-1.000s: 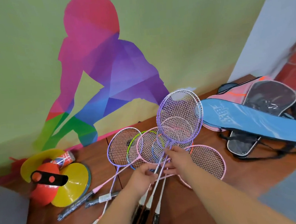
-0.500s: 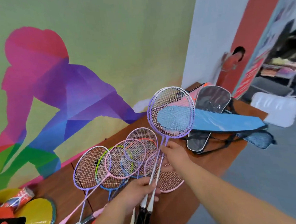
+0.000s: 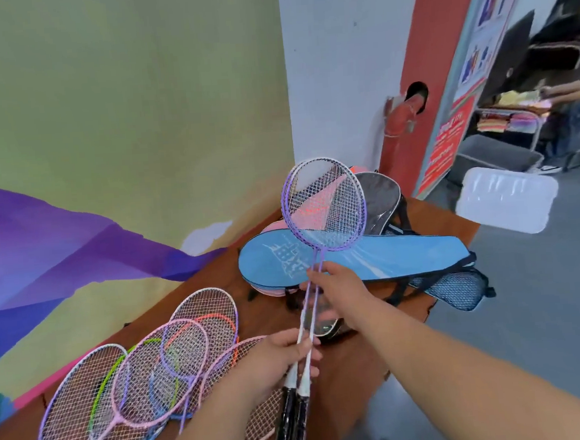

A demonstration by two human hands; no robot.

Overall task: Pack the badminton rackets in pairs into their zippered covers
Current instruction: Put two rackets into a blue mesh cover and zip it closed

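Observation:
Two purple rackets (image 3: 323, 203) are stacked as a pair, heads raised above the covers. My left hand (image 3: 279, 358) grips both shafts low down, just above the black handles. My right hand (image 3: 338, 288) pinches the shafts higher, near the throat. A blue zippered cover (image 3: 387, 256) lies flat on the wooden table (image 3: 254, 311), on top of pink covers (image 3: 268, 226) and a grey and black cover (image 3: 379, 193). Several loose rackets (image 3: 162, 373) in pink, purple, green, blue and orange lie overlapped on the left of the table.
A blue mesh bag (image 3: 458, 288) hangs off the table's right edge. The green wall with a coloured mural (image 3: 60, 242) runs behind the table. A white plastic lid (image 3: 507, 199) lies on the grey floor to the right. A person (image 3: 571, 97) sits far right.
The view has swung to the right. Both hands have carried the purple pair rightward, off the pile, until its heads hang over the blue cover.

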